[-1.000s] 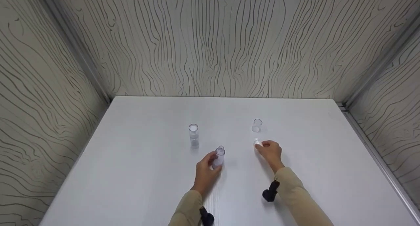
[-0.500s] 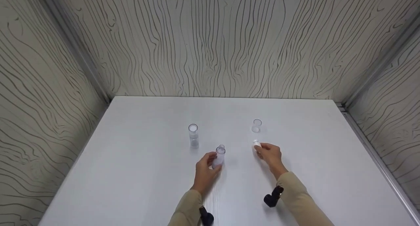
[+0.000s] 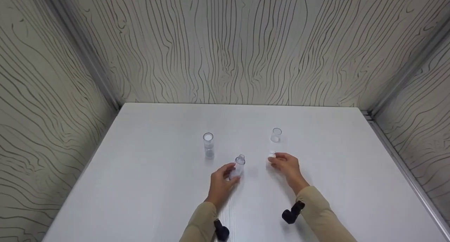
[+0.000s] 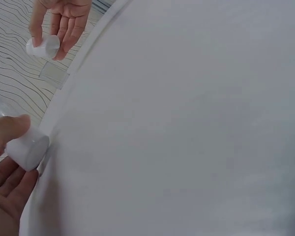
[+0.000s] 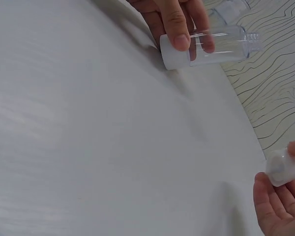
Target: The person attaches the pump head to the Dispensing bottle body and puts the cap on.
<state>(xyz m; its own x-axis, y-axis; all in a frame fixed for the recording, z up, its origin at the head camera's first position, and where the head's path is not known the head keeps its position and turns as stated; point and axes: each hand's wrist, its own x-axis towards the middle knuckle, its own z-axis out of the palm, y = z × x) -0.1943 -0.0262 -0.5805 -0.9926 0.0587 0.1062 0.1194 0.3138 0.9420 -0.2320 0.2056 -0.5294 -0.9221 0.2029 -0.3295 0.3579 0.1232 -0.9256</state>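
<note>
Line-patterned walls [image 3: 225, 52] enclose a white counter [image 3: 158, 199], where the two hands are apart, each with something in its grip. Fingers and thumb of the left hand [image 3: 221, 184] clasp a clear bottle [image 3: 238, 167] around its white lower end, leaving the narrow ribbed neck [image 5: 254, 42] uncovered at the top. Across from it, the right hand [image 3: 288, 167] pinches a small white cap [image 3: 272, 155] between thumb and fingers, near the bottle but not touching it. Behind them stand a short clear cup [image 3: 276, 135] on the right and a taller clear tube [image 3: 209, 146] on the left, both out of the way. From these angles I cannot tell whether the bottle's base touches the counter; it leans a little, so steadying it upright would probably help. This looks like a fitting job: a low, firm but gentle hold should leave the neck free, while a light pinch on the cap's sides allows small corrections. Bringing the cap squarely over the neck before turning or pressing seems wise, since ribs like these could catch crookedly.
</note>
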